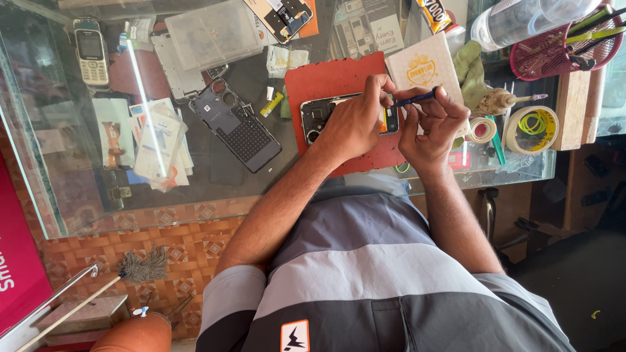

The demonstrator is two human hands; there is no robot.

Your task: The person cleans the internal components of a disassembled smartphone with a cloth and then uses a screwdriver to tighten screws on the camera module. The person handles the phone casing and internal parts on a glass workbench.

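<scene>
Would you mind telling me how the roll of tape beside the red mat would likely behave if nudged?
The roll of tape lies flat on the glass counter, so it would probably slide, not roll. It looks like a thin ring, likely light. Other things crowd it, a smaller roll among them, so it may bump them.

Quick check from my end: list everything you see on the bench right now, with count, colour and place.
Opened smartphone: one, black, on the red mat.
Work mat: one, red, centre of the glass counter.
Screwdriver: one, blue handle, held over the smartphone.
Phone back cover: one, dark grey, left of the mat.
Keypad phone: one, pale, far left.
Tape rolls: two, cream, right of the hands.
Tool basket: one, magenta, upper right corner.
Cardboard box: one, white, behind the mat.
Left hand: steadying the smartphone.
Right hand: gripping the screwdriver.
</scene>
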